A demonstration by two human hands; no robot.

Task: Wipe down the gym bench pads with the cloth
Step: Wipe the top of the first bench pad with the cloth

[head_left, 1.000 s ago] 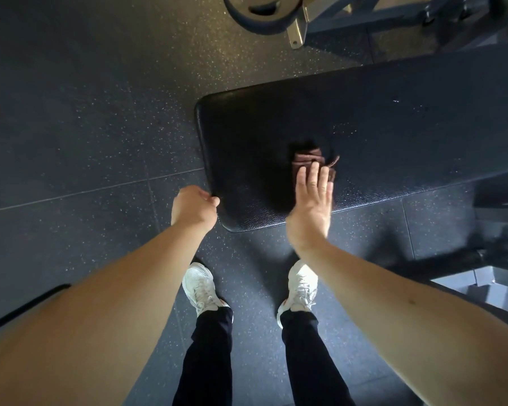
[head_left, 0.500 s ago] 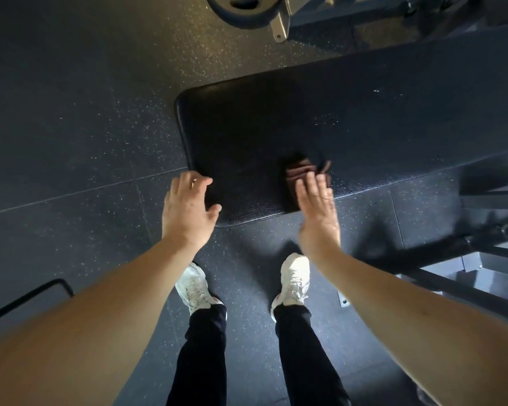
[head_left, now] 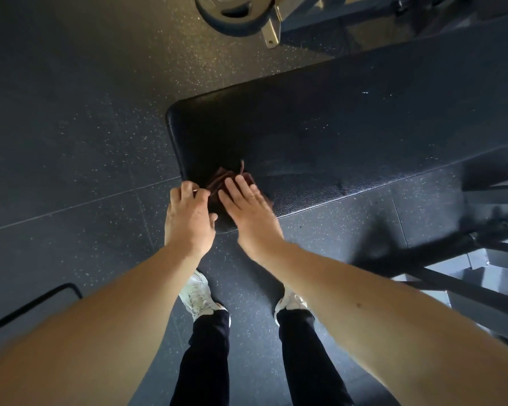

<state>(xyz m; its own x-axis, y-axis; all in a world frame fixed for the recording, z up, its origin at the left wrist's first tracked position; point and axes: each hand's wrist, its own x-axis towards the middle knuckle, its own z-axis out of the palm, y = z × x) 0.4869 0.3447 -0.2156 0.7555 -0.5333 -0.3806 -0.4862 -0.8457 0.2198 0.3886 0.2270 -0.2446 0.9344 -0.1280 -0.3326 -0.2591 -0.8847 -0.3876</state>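
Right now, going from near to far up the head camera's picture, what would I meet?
White shoes → right hand → cloth → weight plate.

Single head-worn wide-angle view, facing steeply down; bench pad (head_left: 335,136) close below, floor (head_left: 71,127) around.

Black grained bench pad (head_left: 349,127), brown cloth (head_left: 217,180), speckled rubber floor (head_left: 71,127).
The bench pad is black, vinyl-like upholstery with a pebbled grain and a faint sheen where light falls. The cloth is soft, matt brown fabric, folded in layers. The floor is matt dark rubber flecked with pale specks. The frame (head_left: 329,17) is smooth painted metal; the shoes (head_left: 198,297) are white mesh.
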